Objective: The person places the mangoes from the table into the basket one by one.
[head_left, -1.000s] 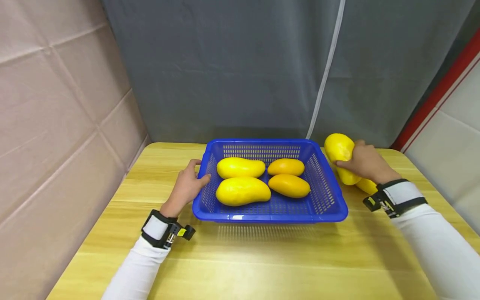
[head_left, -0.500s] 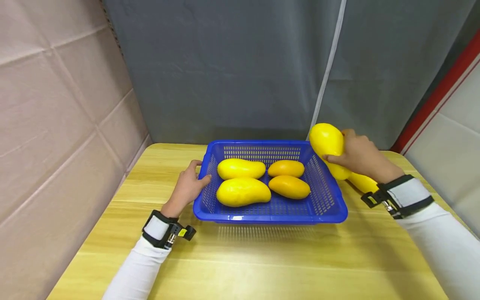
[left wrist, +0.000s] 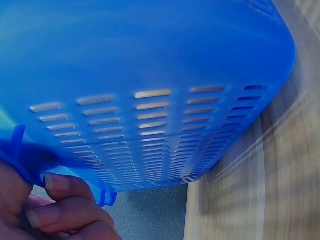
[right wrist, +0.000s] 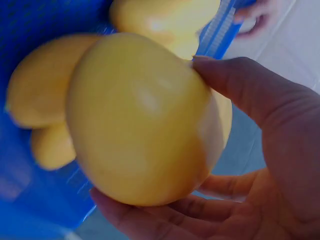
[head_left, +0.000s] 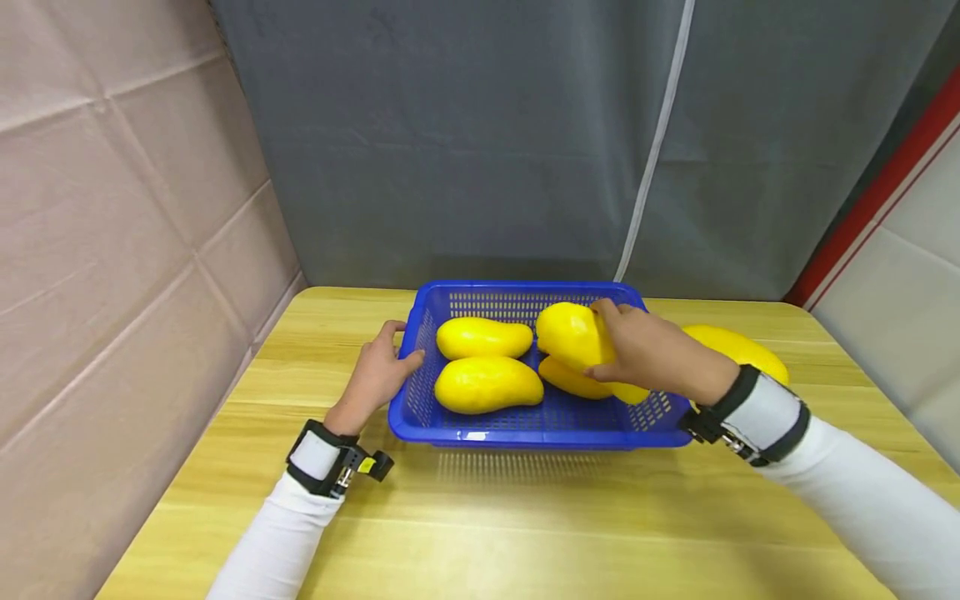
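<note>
My left hand [head_left: 375, 367] grips the left rim of a blue plastic basket [head_left: 525, 435], thumb over the edge; the left wrist view shows its fingers curled below the rim. Above the basket's right half, my right hand [head_left: 652, 346] holds a large yellow mango [head_left: 572, 333], its thumb and fingers on opposite sides of the fruit. Two large yellow mangoes, a rear one [head_left: 483, 338] and a front one [head_left: 487, 385], lie in the left half. A smaller orange-yellow mango [head_left: 568, 379] shows under the held one, which hides its neighbour in the head view.
Another large yellow mango [head_left: 738, 346] lies on the wooden table [head_left: 525, 533] right of the basket, partly behind my right wrist. A grey curtain [head_left: 450, 167] hangs behind the table, with pale padded walls on both sides.
My right hand has carried the large mango up from the table on the right, leftward over the rim and above the basket. My left hand has stayed on the rim.
</note>
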`<state>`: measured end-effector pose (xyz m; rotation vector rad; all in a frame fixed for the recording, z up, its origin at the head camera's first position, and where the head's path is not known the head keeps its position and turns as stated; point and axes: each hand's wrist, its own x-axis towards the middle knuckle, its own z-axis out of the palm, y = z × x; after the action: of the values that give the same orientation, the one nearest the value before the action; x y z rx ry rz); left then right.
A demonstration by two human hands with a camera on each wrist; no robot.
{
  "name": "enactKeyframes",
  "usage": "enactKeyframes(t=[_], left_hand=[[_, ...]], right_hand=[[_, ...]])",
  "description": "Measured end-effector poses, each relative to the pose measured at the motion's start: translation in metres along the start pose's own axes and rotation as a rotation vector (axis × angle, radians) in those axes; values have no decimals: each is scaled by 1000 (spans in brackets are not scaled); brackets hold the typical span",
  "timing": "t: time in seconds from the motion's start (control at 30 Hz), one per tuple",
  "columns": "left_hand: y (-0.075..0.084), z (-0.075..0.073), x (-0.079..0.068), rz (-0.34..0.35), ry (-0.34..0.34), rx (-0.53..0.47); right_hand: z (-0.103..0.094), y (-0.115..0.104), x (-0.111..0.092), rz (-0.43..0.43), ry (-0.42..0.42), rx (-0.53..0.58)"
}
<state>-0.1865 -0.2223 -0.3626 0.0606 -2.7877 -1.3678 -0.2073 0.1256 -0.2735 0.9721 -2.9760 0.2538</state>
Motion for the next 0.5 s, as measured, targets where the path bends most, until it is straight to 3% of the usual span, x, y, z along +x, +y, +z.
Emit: enactKeyframes(t=[0.13, 0.33, 0.5], left_hand=[[-1, 0, 0, -1, -1, 1], [0, -1, -1, -4, 4, 11], [1, 0, -1, 13, 21, 37]], right_hand=[[7, -20, 3, -58, -35, -30], [15, -47, 9, -153, -157, -44], [22, -61, 14, -249, -186, -46]])
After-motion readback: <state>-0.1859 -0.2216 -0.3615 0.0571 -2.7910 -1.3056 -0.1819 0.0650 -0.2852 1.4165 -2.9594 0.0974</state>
